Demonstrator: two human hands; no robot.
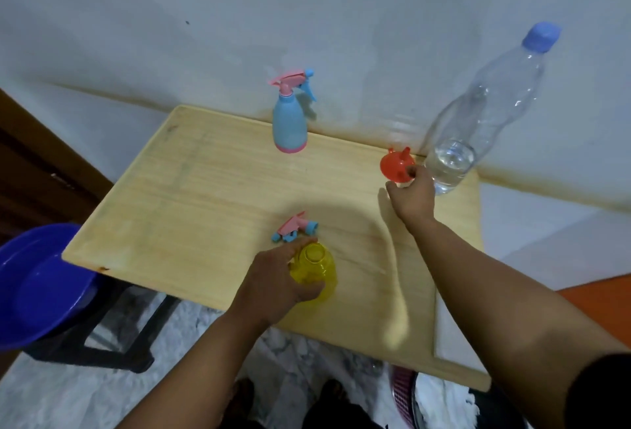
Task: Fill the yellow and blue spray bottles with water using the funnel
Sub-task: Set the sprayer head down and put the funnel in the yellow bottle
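Observation:
A yellow spray bottle (319, 273) stands near the front edge of the wooden table (191, 189), its neck uncapped. My left hand (276, 278) grips its body from the left. Just behind it lies its pink and blue spray head (295, 227). My right hand (411, 194) pinches the red funnel (396, 164) at the table's right rear. Beside the funnel stands a large clear water bottle (478, 114) with a blue cap, holding a little water at the bottom. The blue spray bottle (290, 121), sprayer on, stands at the back centre.
A white wall runs right behind the table. A blue plastic basin (37, 285) sits on a dark stool at the lower left. White cloth and a pink basket (404, 401) lie on the floor under the table's front right corner.

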